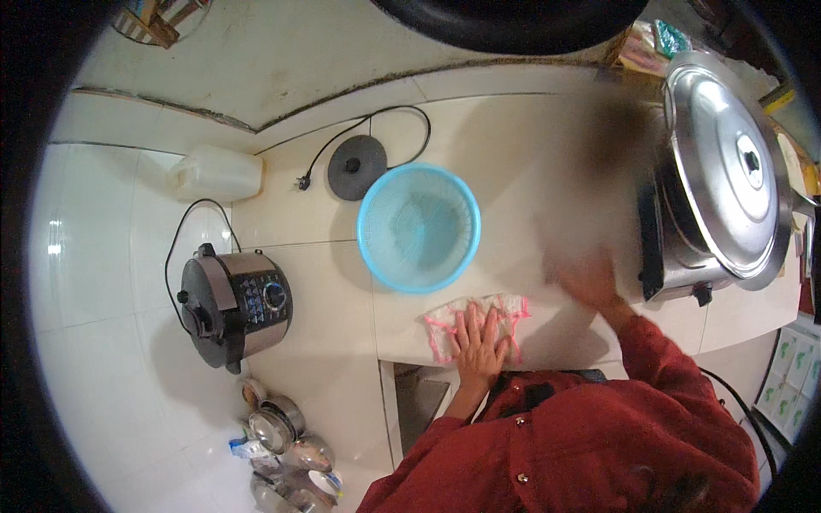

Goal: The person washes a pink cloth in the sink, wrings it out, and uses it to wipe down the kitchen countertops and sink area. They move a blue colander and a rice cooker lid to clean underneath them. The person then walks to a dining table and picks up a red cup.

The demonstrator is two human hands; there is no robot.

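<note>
My left hand (476, 349) lies flat on a folded white cloth (442, 314) with pink edging, its fingers spread. The cloth rests at the front edge of the tiled counter (321, 288). To the right, my right hand (589, 276) is over the counter, between the cloth and the stove. A large grey-brown blur covers its fingers, so whether it holds anything is hidden. Just beyond the cloth stands a light-blue mesh plastic basket (418, 229).
A gas stove (686, 276) carries a wide pan with a steel lid (725, 160) at right. Behind the basket lie a dark round disc (357, 168) and a corded plug (303, 183). Leftward are an electric pressure cooker (234, 304), a plastic jug (218, 173) and several metal pots (272, 429).
</note>
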